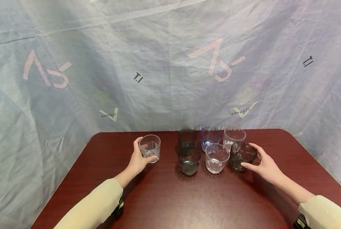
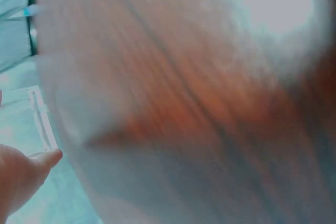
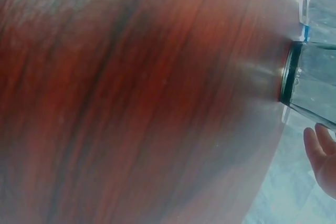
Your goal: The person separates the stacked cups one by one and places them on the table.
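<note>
My left hand (image 1: 138, 159) holds a clear glass tumbler (image 1: 150, 148) upright at the left, its thumb across the front and its fingers behind. The left wrist view shows only the thumb (image 2: 39, 163) beside the glass's pale edge. At the right end of the front row, my right hand (image 1: 266, 165) grips a dark smoky tumbler (image 1: 240, 154), thumb low on the near side and fingers round the right side. The right wrist view has this tumbler (image 3: 315, 77) at its right edge, fingertips right at its side. Immediately left of it stand a clear tumbler (image 1: 216, 159) and a dark tumbler (image 1: 189, 162).
Behind the front row stand a dark tumbler (image 1: 187, 136), a blue one (image 1: 210, 138) and a clear one (image 1: 234, 135), close together. The red-brown wooden table (image 1: 202, 200) ends at the back against a hanging grey printed cloth (image 1: 159, 105).
</note>
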Tool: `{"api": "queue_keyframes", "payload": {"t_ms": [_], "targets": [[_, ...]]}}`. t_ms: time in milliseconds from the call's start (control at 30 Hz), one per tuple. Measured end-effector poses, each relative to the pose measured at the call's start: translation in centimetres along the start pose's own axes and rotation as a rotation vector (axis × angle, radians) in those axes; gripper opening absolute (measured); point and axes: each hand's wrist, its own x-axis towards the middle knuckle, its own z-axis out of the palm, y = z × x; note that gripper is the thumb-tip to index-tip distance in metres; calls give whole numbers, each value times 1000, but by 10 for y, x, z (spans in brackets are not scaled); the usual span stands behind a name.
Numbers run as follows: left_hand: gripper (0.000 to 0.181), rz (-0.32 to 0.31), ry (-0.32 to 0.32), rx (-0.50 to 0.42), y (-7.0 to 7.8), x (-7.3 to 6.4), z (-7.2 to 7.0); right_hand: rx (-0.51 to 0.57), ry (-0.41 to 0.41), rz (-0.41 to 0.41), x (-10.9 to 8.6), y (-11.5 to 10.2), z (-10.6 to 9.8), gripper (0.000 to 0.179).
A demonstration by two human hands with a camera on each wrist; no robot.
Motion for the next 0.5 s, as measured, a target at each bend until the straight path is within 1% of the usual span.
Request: {"api": "queue_keyframes", "payload": {"t_ms": [167,233,367,500], "targets": [[97,-7,-38,-112,15,-8,-6,12,3,-10,0,0,0,84],[97,-11,-51,-142,20,-13,-9,13,6,-10,0,0,0,84],[97,-18,-73,-167,30,-23,-13,21,10,-13,0,-1,0,84],[96,-18,-104,-186,36,-40,-13,27,7,-19,0,-2,1,84]]}}
